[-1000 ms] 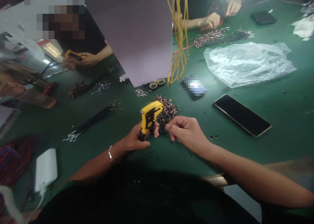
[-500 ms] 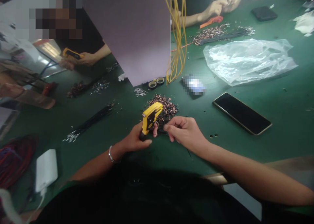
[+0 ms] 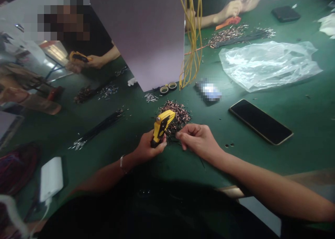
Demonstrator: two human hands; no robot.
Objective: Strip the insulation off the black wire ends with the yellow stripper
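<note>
My left hand (image 3: 149, 144) is wrapped round a yellow and black wire stripper (image 3: 162, 126), its yellow head pointing up and away from me. Just to its right, my right hand (image 3: 196, 138) is closed in a pinch, and a thin black wire (image 3: 202, 163) shows below its fingers. The far end of that wire is hard to make out against the dark table. Behind the stripper lies a heap of short copper-tipped wire pieces (image 3: 180, 112), partly hidden by the tool and my fingers.
A bundle of black wires (image 3: 98, 129) lies left on the green table. To the right are a phone (image 3: 260, 122) and a clear plastic bag (image 3: 269, 66). Yellow wires (image 3: 192, 40) hang beside a grey panel (image 3: 146, 36). Co-workers' hands (image 3: 239, 5) work beyond; a white power bank (image 3: 51, 179) sits front left.
My left thumb has closed in against the stripper's handle, and the tool has tilted slightly. My right hand keeps its pinch near the heap. The whole view has shifted a little.
</note>
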